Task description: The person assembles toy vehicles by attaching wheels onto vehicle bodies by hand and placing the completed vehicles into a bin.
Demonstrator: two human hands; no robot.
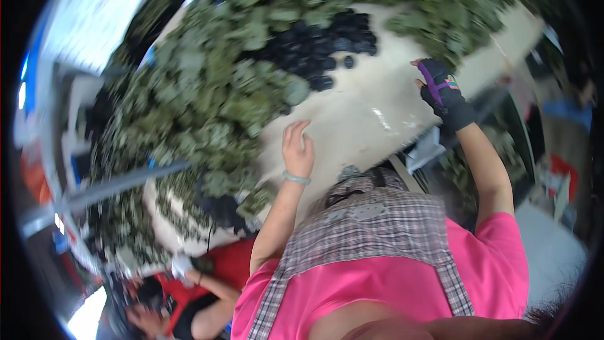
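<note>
My left hand (297, 150), bare with a pale bangle at the wrist, hovers over the near left part of a pale tabletop (352, 119). Its fingers are stretched out and hold nothing. A large heap of green leaves (214, 101) lies just left of it. On my right hand (441, 91) is a black and purple fingerless glove. That hand is at the table's right side, close to more green leaves (440, 31); finger and thumb stand apart with nothing visible between them. Small dark roundish pieces (343, 34) lie grouped at the far middle; blur hides their kind.
A grey metal bar (126, 182) crosses at left. At the lower left, a person in red and black with a white-gloved hand (182, 266) works beside another leaf-covered pale surface (167, 220). A dark-rimmed container (528, 126) with leaves stands at right, near a red object (560, 176).
</note>
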